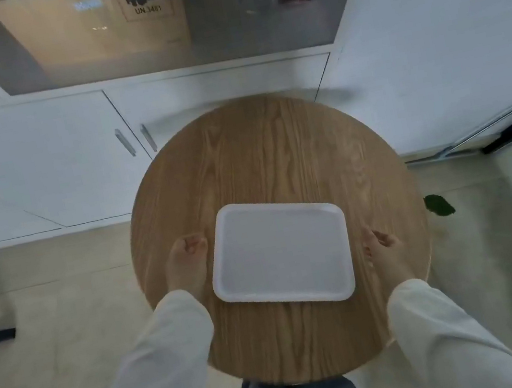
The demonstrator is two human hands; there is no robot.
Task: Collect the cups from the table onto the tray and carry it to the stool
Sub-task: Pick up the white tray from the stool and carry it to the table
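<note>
A white rectangular tray [280, 252] lies flat and bare on a round wooden table [266, 144], toward the near side. No cups are in view. My left hand [186, 264] rests just left of the tray's edge with the fingers curled in, apart from the tray by a small gap. My right hand [382, 248] hovers just right of the tray, fingers loosely curled, holding nothing. Both arms wear cream sleeves. No stool is visible.
White cabinets [37, 164] with metal handles stand behind the table, under a glass-fronted shelf [149, 24]. A white wall panel [443, 41] stands at the right. A small green object [439, 204] lies on the pale floor right of the table.
</note>
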